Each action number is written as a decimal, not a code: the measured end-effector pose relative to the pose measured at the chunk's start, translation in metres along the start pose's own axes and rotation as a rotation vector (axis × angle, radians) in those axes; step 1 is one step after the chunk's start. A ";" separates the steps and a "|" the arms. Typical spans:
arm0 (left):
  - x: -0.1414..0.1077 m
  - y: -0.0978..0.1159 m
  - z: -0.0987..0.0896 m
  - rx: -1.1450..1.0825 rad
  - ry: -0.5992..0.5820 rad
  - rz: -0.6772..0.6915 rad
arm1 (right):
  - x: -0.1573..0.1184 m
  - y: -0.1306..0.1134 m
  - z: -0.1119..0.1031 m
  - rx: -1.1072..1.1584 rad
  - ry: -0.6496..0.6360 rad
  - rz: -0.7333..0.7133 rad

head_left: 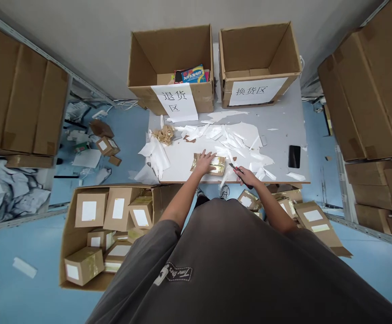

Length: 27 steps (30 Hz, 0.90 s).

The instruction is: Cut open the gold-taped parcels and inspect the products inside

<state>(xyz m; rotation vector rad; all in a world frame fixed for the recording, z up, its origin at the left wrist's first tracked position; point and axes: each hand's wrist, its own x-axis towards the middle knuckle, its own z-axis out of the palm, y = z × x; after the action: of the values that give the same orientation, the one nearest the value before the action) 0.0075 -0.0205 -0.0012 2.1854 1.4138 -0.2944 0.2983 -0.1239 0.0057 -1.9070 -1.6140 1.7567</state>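
A small cardboard parcel wrapped in shiny tan tape lies near the front edge of the table. My left hand rests flat on top of it with the fingers spread. My right hand is closed around a red and black utility knife. The knife's tip points toward the parcel's right end, just apart from it. Torn white paper scraps are strewn behind the parcel and around the knife.
At the back stand two open cartons: the left carton holds colourful boxes, the right carton bears a paper sign. A phone lies at right, crumpled brown paper at left. A large carton of parcels stands on the floor.
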 end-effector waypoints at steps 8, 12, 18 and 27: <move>0.014 -0.010 0.015 0.006 0.003 0.010 | 0.015 -0.030 0.014 -0.390 0.131 -0.007; 0.016 -0.003 0.023 0.021 0.047 0.015 | 0.019 -0.035 0.013 -0.505 0.098 -0.083; 0.011 -0.007 0.031 0.003 0.085 0.156 | 0.020 -0.039 0.015 -0.657 0.128 -0.010; 0.007 -0.013 0.041 -0.064 0.111 0.151 | 0.031 -0.053 0.015 -0.783 0.203 -0.023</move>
<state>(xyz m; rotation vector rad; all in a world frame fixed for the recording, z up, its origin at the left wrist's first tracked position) 0.0029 -0.0326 -0.0429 2.2706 1.2874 -0.0742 0.2478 -0.0869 0.0146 -2.2136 -2.4416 0.9158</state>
